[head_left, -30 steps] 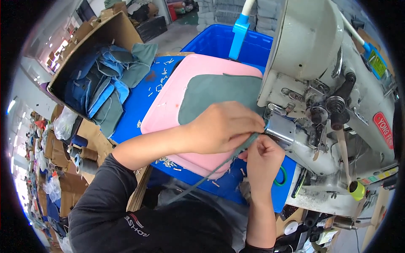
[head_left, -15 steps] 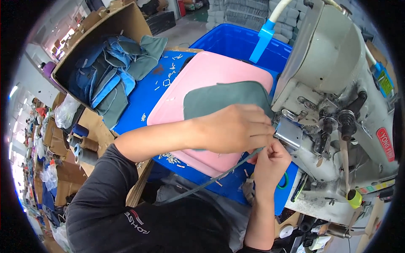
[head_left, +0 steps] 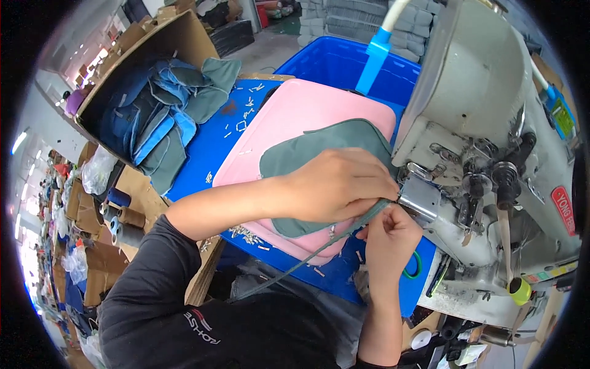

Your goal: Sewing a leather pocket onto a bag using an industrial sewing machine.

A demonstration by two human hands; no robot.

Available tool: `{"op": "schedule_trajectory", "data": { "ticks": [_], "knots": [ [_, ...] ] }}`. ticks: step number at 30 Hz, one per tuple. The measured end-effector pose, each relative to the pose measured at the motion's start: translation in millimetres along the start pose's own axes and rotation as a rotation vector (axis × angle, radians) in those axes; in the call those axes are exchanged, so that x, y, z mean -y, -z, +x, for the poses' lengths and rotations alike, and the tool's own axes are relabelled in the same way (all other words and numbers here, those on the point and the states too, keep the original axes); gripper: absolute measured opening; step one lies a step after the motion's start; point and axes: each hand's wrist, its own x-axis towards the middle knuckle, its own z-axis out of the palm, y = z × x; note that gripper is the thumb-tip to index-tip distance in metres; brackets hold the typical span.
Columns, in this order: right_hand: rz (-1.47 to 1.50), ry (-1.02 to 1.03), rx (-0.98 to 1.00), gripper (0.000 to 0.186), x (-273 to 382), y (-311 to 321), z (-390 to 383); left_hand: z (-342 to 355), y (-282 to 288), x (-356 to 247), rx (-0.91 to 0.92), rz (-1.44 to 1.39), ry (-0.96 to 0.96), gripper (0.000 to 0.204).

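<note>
My left hand (head_left: 345,184) arches over a dark green fabric panel (head_left: 319,141) on a pink tray (head_left: 307,92), its fingertips pinched on a narrow green strip (head_left: 300,260) at the metal plate (head_left: 418,199) of an industrial sewing machine (head_left: 464,74). Just below, my right hand (head_left: 394,232) pinches the same strip, thumb and forefinger together. The strip trails down-left across the tray and blue table top (head_left: 203,154) toward my lap. The exact point under my fingertips is partly hidden.
At the upper left stands a cardboard box (head_left: 190,34) of blue and green cut pieces (head_left: 160,123), with thread spools (head_left: 126,218) below it. A blue crate (head_left: 313,55) is behind the tray. Green-handled scissors (head_left: 413,264) and small white scraps (head_left: 246,237) lie on the table.
Both hands have moved slightly rightward in the picture along with a small view shift and stay at the strip. The green panel's top edge now sits more tilted on the tray.
</note>
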Motion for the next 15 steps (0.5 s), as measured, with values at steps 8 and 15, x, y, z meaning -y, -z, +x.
{"op": "schedule_trajectory", "data": {
  "ticks": [8,15],
  "knots": [
    [0.096,-0.025,-0.011,0.012,3.7,13.6,0.5,-0.7,-4.7,-8.9,0.009,0.087,-0.073,0.036],
    [0.106,-0.059,-0.02,0.01,9.1,20.5,2.3,-8.5,-12.6,-25.4,-0.036,0.174,-0.04,0.04]
  ]
}}
